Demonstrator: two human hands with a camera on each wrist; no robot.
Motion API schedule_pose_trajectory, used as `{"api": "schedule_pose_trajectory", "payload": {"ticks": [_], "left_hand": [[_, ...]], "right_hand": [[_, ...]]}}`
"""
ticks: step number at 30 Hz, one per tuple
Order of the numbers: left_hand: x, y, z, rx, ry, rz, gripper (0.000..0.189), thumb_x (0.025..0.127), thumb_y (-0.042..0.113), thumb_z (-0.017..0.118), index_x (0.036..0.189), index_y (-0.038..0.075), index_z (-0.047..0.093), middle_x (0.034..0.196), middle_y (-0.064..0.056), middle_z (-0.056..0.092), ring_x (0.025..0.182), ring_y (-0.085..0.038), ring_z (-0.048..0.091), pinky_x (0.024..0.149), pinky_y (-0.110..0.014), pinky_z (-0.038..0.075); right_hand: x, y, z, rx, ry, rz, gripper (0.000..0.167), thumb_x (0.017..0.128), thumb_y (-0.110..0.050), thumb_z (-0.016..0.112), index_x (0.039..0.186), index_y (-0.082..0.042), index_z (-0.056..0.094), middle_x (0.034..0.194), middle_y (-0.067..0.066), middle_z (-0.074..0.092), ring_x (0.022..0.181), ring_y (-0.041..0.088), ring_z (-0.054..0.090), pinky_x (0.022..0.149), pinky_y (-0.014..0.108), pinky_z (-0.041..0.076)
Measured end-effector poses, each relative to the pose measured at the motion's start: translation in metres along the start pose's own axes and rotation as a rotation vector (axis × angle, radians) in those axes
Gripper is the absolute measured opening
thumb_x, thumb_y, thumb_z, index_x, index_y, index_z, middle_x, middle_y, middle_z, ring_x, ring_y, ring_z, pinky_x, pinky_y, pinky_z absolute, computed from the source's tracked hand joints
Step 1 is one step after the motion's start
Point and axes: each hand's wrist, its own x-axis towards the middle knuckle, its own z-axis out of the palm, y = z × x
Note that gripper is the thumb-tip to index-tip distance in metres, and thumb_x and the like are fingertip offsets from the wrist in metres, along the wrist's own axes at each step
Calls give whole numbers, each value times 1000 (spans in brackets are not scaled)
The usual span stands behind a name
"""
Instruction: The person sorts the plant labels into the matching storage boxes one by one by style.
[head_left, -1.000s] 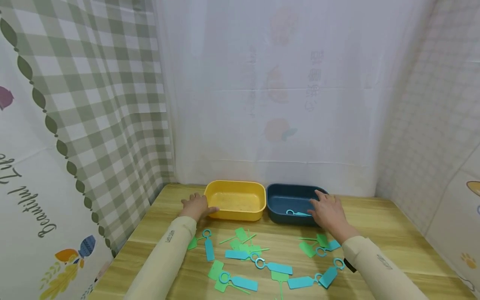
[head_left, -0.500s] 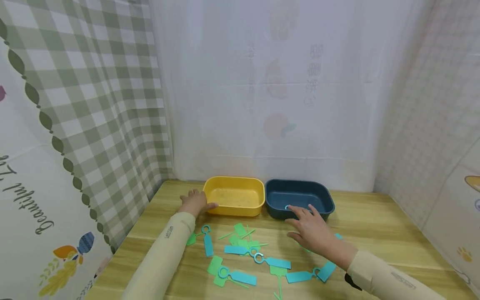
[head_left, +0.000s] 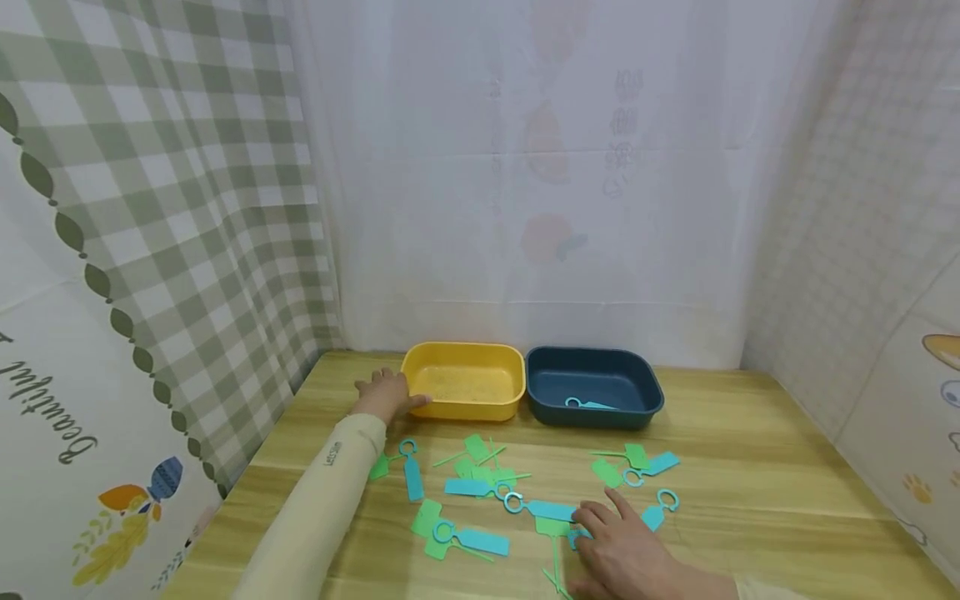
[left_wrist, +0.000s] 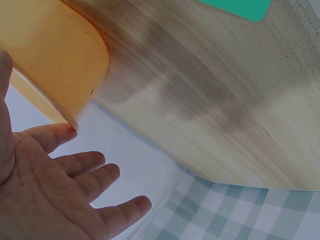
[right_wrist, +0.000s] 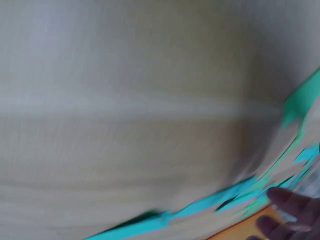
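Observation:
My left hand point(head_left: 384, 395) rests at the left end of a yellow plastic bin point(head_left: 463, 411), thumb along its front. In the left wrist view, the index fingertip touches the bin's rim point(left_wrist: 75, 125) and the other fingers spread loosely. Over the front of the table, my right hand point(head_left: 626, 550) reaches low with fingers extended. It partly covers a blue ring-ended tag point(head_left: 577, 536); another blue tag point(head_left: 654, 518) lies just beyond. One blue tag point(head_left: 597, 406) lies inside the dark blue bin point(head_left: 592, 417). Blur softens the right wrist view, where fingertips point(right_wrist: 280, 195) overlap the tags.
Blue ring-ended tags point(head_left: 482, 542) and green square-headed tags with thin tails point(head_left: 551, 527) lie scattered over the wooden table point(head_left: 750, 467). The two bins stand side by side at the back. A white cloth point(head_left: 540, 250) hangs behind, a checked curtain point(head_left: 225, 192) at left.
My right hand has come from the dark blue bin down toward the front of the table, over the tags. The left hand stays at the yellow bin. The head view has tilted slightly.

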Motion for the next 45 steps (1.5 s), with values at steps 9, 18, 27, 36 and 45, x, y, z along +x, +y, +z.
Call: {"api": "schedule_pose_trajectory", "payload": {"ticks": [9,18,27,36,45], "left_hand": [[2,-3,-6,-5,3,-5,81,95,57,56,137,-12,48,142,-38,38,134,-54,31,104,-76,22],[4,-4,-2,-1,-3,-13,83,95,58,56,140,-11,46,146,-38,34,136,-54,28,104,-76,21],[3,-1,-2,24,-2,2,80,96,56,56,138,-11,48,142,-38,38,135,-55,31,103,-76,24],[-3,3,-4,17,-12,-5,75,97,53,56,137,-11,50,142,-37,39,135,-53,32,104,-74,24],[2,0,0,14,-3,-3,76,96,55,57,135,-10,52,141,-38,40,134,-54,33,103,-76,23]], "right_hand": [[-21,-24,-2,-148,-43,-37,60,91,-70,46,56,-23,64,87,-2,56,91,22,63,72,54,54],[-25,-25,1,-94,-82,0,67,93,-72,38,56,-20,58,86,-2,55,90,20,61,74,55,55],[-15,-16,0,123,-374,195,73,78,-82,52,94,-14,73,102,1,62,98,20,60,82,52,51],[-7,-8,0,177,-334,210,47,75,-58,76,82,-12,70,106,6,62,99,24,60,76,51,49],[9,-1,-11,148,-203,266,40,70,-47,79,84,-11,67,110,7,61,102,26,58,81,52,47]]}}
